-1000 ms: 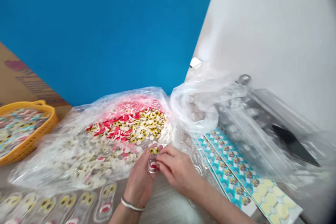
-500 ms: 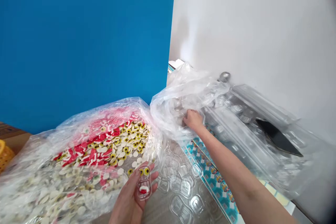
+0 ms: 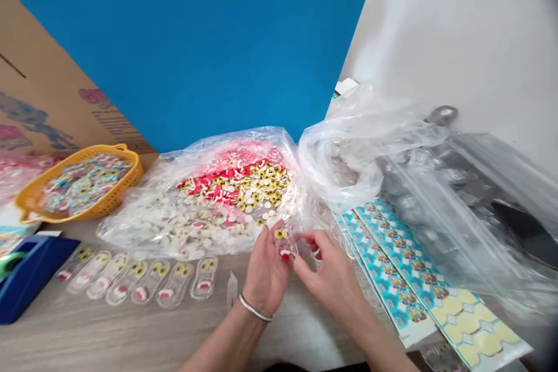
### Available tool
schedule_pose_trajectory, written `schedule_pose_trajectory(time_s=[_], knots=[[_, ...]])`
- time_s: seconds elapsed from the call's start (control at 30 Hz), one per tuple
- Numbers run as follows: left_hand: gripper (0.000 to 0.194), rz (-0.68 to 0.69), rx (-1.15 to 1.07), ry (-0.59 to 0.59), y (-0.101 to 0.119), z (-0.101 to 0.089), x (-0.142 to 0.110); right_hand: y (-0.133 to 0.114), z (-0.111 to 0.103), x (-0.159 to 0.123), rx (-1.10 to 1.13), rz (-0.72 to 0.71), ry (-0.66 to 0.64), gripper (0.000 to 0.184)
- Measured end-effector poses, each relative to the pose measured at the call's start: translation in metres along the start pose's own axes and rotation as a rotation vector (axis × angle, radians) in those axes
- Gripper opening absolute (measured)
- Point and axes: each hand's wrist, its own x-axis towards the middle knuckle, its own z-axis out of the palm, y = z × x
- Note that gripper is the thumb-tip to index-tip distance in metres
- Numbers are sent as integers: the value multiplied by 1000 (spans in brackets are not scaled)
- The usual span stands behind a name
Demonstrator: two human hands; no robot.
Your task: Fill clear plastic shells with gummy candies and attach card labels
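Observation:
In my left hand (image 3: 268, 270) lies a small clear plastic blister shell (image 3: 283, 242) holding two yellow eye pieces and a red-and-white piece. My right hand (image 3: 325, 264) meets it from the right, thumb and fingers closing at the shell's edge; whether a second clear part is between them I cannot make out. Behind my hands spreads a clear plastic bag (image 3: 174, 215) with loose yellow eye pieces (image 3: 261, 186) and red-and-white pieces (image 3: 222, 192). To the left, several filled blister shells (image 3: 204, 277) lie in a row on the table.
An orange basket (image 3: 133, 171) of filled packs stands at the left by a cardboard box (image 3: 47, 81). Nearer is a blue tape dispenser (image 3: 37, 279). Rightward are an open clear bag (image 3: 340, 163), printed sticker sheets (image 3: 392, 256), plastic packaging (image 3: 436, 203) and a dark flat object (image 3: 527, 232).
My right hand has come out of the open bag at the right and back to the shell in my left hand. The view has turned left, bringing the row of shells into sight.

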Motion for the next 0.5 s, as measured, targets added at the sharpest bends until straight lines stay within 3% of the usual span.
schedule_pose_trajectory(time_s=[0.17,0.5], knots=[[40,23,-1,-48,-7,-12,-22,-13,31,-36,-7,-16,88,27],[29,21,-61,111,-13,-22,-42,-27,40,-56,29,7,17,23]])
